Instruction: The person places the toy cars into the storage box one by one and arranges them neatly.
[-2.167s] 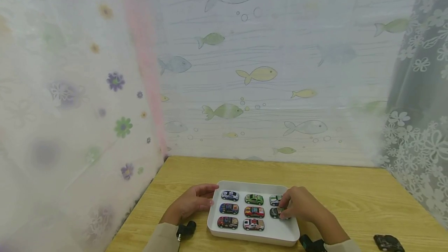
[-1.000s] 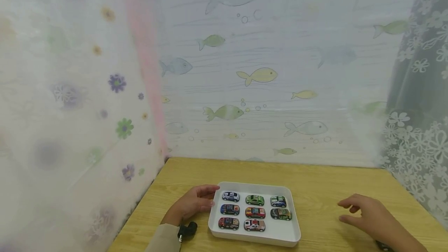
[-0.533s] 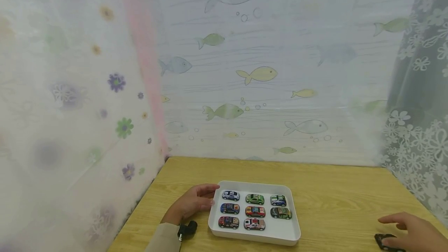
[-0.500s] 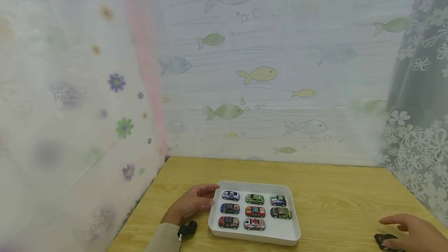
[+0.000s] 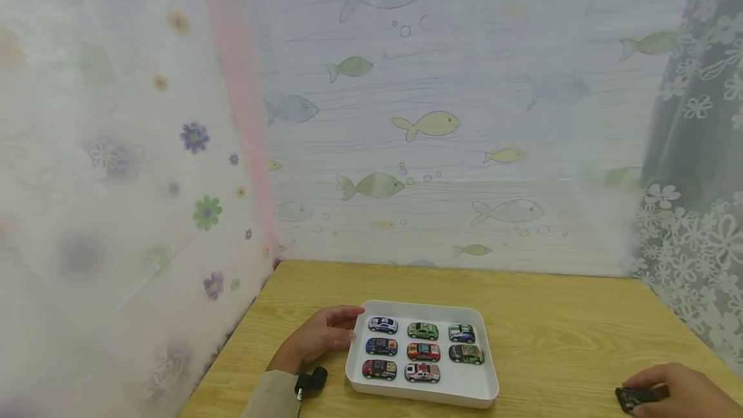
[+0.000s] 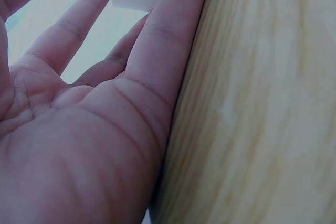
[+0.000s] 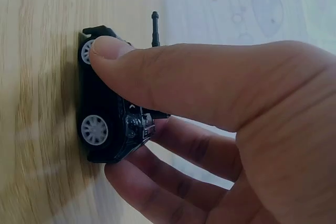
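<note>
One wooden table (image 5: 557, 315), fish-print curtain (image 5: 441, 128) behind, floral curtains at both sides

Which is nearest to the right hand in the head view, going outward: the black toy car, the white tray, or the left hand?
1. black toy car, gripped in the right hand itself.
2. white tray, centre of table.
3. left hand, against the tray's far left side.

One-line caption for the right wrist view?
Right hand pinches a black toy car between thumb and fingers on the wooden table.
</note>
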A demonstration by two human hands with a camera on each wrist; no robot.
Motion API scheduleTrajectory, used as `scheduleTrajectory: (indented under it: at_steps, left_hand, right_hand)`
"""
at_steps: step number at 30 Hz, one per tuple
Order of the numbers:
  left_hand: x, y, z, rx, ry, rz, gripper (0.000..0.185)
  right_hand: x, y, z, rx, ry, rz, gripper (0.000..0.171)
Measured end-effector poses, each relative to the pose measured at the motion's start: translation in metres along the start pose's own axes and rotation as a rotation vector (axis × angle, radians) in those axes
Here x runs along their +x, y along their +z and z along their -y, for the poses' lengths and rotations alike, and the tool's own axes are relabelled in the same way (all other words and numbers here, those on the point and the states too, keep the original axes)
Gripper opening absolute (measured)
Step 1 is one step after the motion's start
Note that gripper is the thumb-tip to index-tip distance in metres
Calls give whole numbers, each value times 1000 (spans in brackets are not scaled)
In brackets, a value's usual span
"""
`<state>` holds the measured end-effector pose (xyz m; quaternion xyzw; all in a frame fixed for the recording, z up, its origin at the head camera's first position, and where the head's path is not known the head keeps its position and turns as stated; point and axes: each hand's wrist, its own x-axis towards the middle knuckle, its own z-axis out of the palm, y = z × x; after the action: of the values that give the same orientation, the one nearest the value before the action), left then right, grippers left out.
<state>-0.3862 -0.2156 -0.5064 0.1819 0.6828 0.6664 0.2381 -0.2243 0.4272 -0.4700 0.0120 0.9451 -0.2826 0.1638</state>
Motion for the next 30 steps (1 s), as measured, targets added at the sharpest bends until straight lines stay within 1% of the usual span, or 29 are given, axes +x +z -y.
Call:
scheduleTrajectory:
  at_steps: [4, 7, 10, 14, 18, 20, 22, 25, 28, 30]
  left_hand:
    - [0, 1, -1, -4, -7, -7, 62]
    - [1, 1, -1, -5, -12, -18, 61]
    - [1, 1, 0, -1, -16, -28, 61]
    - [0, 1, 0, 0, -23, -40, 61]
    - [0, 0, 1, -2, -17, -35, 60]
    - [0, 0, 1, -2, -13, -31, 60]
    - [0, 0, 1, -5, -11, -28, 60]
    - [0, 0, 1, 0, -11, -30, 61]
    - [1, -1, 1, -1, -13, -28, 61]
    - [1, 0, 1, -9, -15, -25, 60]
  right_hand:
    - [2, 4, 12, 39, -87, 17, 42]
    - [8, 9, 22, 51, -111, 23, 41]
    - [15, 13, 34, 45, -145, 26, 42]
    - [21, 19, 50, 45, -235, 36, 44]
    - [25, 27, 65, 35, -331, 16, 39]
    - [27, 31, 72, 26, -356, 5, 37]
    - [29, 35, 78, 29, -361, 1, 36]
    - [31, 37, 85, 41, -325, 9, 37]
    - [32, 37, 84, 33, -304, 9, 37]
    - [31, 35, 79, 18, -293, 8, 37]
